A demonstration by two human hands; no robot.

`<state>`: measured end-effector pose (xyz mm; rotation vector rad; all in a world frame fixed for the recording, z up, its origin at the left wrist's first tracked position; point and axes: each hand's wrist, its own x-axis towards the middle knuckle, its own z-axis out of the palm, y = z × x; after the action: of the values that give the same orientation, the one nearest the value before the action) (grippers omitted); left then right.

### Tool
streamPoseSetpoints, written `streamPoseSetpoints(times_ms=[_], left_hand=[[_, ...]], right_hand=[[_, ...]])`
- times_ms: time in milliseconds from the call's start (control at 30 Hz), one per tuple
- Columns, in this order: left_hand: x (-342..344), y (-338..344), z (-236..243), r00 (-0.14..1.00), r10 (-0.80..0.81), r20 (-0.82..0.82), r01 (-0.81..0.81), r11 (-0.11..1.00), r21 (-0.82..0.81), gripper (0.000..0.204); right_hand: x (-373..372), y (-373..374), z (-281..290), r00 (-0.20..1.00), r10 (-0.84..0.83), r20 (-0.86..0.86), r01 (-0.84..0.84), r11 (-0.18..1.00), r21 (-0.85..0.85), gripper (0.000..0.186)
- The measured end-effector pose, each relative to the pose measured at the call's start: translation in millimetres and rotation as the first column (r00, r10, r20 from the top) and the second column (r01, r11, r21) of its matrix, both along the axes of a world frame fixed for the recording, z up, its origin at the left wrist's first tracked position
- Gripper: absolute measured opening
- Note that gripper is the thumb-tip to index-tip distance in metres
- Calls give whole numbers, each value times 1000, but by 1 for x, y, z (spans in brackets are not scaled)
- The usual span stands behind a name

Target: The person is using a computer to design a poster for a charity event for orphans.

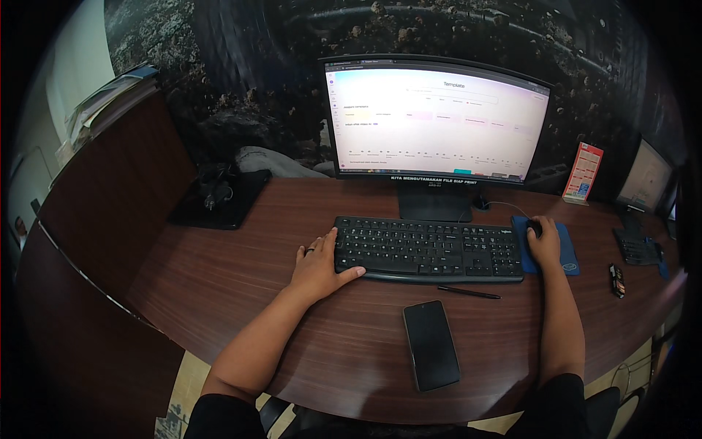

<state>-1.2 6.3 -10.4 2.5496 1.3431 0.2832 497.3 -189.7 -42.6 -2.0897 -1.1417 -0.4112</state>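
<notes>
My right hand (545, 247) is closed over a black computer mouse (536, 228), which sits on a blue mouse pad (568, 252). At the left end of a black keyboard (428, 249) rests my left hand (322, 267), fingers spread. Its thumb lies along the keyboard's front left corner and its fingertips touch the left side. Behind the keyboard stands a curved monitor (439, 128), lit with a pale web page of tiles and a search bar. A thin black pen (469, 293) lies just in front of the keyboard. Nearer to me is a dark-screened smartphone (431, 345).
A black flat stand (241, 197) with bundled cables is at the back left, beside a wooden partition (117, 168) topped with papers (110, 106). To the right are a red desk calendar (583, 172), a second monitor (645, 175), another keyboard (636, 247) and a small dark packet (617, 280).
</notes>
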Motion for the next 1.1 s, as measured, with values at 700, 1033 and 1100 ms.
streamPoseSetpoints(times_ms=[700, 1033, 1100], left_hand=[[2, -4, 1, 1000, 10, 29, -11, 999, 35, 117], [-2, 31, -13, 903, -364, 228, 297, 913, 281, 75], [1, 27, -8, 909, -348, 228, 289, 923, 256, 71]], right_hand=[[-1, -2, 1, 1000, -15, 14, 16, 1000, -20, 33], [-33, 10, 27, 862, -106, 495, 16, 983, 183, 32], [-80, 24, 47, 953, 171, 249, -218, 961, 172, 29]])
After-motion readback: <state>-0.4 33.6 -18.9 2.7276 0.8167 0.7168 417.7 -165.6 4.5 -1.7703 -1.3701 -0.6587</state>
